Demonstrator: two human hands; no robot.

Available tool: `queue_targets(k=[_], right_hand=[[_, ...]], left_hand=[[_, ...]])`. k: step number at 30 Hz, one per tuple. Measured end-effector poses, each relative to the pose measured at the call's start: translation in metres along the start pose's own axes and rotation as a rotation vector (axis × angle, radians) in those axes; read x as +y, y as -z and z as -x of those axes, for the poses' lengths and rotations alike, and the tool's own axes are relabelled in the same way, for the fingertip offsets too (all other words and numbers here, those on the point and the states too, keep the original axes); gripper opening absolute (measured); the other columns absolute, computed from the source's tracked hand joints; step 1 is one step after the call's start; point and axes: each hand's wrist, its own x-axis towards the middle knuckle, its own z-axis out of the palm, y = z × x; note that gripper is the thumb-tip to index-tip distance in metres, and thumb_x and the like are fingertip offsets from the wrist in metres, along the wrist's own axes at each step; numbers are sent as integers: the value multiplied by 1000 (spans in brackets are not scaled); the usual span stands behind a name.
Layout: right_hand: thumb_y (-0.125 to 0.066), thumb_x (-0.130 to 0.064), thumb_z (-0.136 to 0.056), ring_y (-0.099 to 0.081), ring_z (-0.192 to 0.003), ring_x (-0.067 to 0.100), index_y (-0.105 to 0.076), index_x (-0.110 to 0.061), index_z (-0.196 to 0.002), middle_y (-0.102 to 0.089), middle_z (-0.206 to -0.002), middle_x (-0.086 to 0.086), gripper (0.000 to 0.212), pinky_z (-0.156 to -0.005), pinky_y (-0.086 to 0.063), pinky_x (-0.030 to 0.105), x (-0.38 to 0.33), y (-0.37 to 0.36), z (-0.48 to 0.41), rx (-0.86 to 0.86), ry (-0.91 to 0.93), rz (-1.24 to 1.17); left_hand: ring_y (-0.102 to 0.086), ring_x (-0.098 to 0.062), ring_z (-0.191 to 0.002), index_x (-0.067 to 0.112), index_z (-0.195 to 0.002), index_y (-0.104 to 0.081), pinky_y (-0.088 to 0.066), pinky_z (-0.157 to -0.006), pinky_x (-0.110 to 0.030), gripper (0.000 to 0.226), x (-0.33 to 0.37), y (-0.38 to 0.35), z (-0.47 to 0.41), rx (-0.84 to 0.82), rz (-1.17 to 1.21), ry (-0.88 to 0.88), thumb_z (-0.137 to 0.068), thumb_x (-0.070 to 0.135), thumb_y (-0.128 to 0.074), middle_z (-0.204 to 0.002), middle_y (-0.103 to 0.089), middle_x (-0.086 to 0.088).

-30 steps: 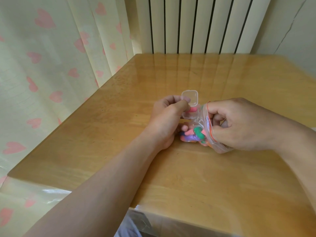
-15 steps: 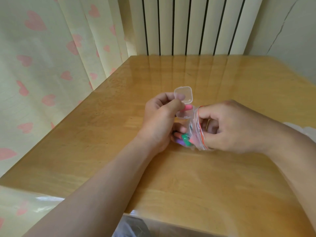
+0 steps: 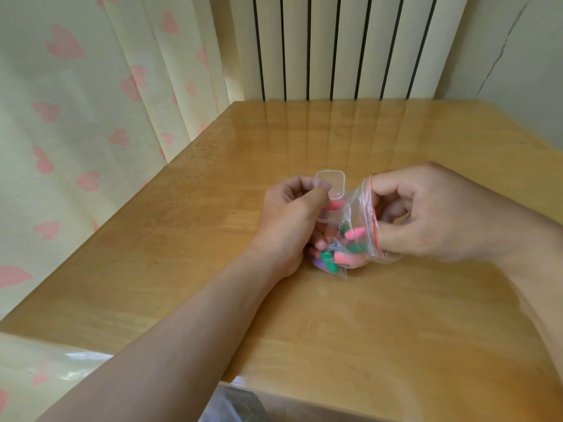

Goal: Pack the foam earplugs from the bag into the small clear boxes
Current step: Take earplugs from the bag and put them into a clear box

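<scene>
One plug point(image 3: 335, 205) sits in the box point(image 3: 330, 185) the left hand point(image 3: 292, 214) pinches, so hold the bag point(image 3: 356, 213), pinched at its mouth by the right hand point(image 3: 441, 214), close beside that grip.

Over a glossy wooden worktop point(image 3: 396, 315), our left hand point(image 3: 292, 214) grips a clear box point(image 3: 326, 215), its lid point(image 3: 330, 185) raised and a pink earplug point(image 3: 335, 205) inside, while our right hand point(image 3: 432, 214) pinches the red-edged mouth of a bag point(image 3: 362, 208) of pink, green and purple earplugs point(image 3: 355, 233). A heart-print curtain point(image 3: 76, 117) and a radiator point(image 3: 335, 47) stand behind.
</scene>
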Motion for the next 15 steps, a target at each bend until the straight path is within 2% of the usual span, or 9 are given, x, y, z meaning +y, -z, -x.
queue_targets(k=[2, 4, 8, 10, 12, 14, 15], right_hand=[[-79, 0, -77, -65, -62, 18, -70, -10, -75, -70, -72, 7, 14, -60, -58, 35, -1, 3, 1, 1, 33, -64], [-75, 7, -76, -67, -66, 14, -71, -13, -75, -72, -75, 7, 20, -61, -59, 28, -1, 8, 3, 2, 51, -110], [-80, -5, -77, -67, -70, 16, -75, -12, -80, -74, -80, 4, 10, -60, -54, 19, 1, 12, 4, -22, 44, -105], [-83, -15, -77, -68, -72, 24, -76, -18, -80, -75, -81, 3, 8, -62, -56, 25, 2, 10, 4, -48, 13, -73], [-83, -22, -77, -71, -78, 27, -78, -26, -81, -76, -82, -3, 8, -71, -59, 34, 3, 10, 4, -97, -40, -52], [-81, -20, -80, -74, -77, 16, -80, -30, -81, -77, -81, -14, 10, -75, -62, 35, 2, 12, 5, -158, -87, -5], [-80, -15, -82, -72, -76, 0, -81, -29, -79, -75, -79, -22, 14, -75, -61, 30, 1, 13, 6, -178, -109, 17]], left_hand=[[-40, -20, -42, 9, -94, -59, -30, -43, -20, 16, -1, 0, -1, 6, 20, 9, -79, 5, -56, -48, -57, 5], [-39, -20, -45, 9, -94, -59, -30, -42, -19, 15, -1, 0, -2, 14, 32, 18, -83, 2, -54, -50, -58, 4], [-39, -20, -47, 9, -92, -60, -30, -39, -19, 18, 0, 0, -4, 15, 73, 34, -75, 4, -55, -61, -65, -3], [-40, -21, -48, 8, -92, -61, -30, -37, -19, 16, 2, 0, -3, 21, 85, 43, -80, 0, -55, -65, -66, -6], [-41, -21, -51, 8, -92, -60, -30, -37, -19, 16, 4, -1, -2, 22, 101, 42, -83, -1, -52, -64, -66, -5], [-45, -21, -54, 8, -91, -59, -30, -38, -20, 14, 6, -1, -2, 57, 105, 21, -87, -2, -51, -61, -67, -3], [-49, -22, -53, 8, -90, -59, -31, -38, -21, 13, 6, 0, -2, 93, 95, -1, -89, -1, -51, -60, -67, -2]])
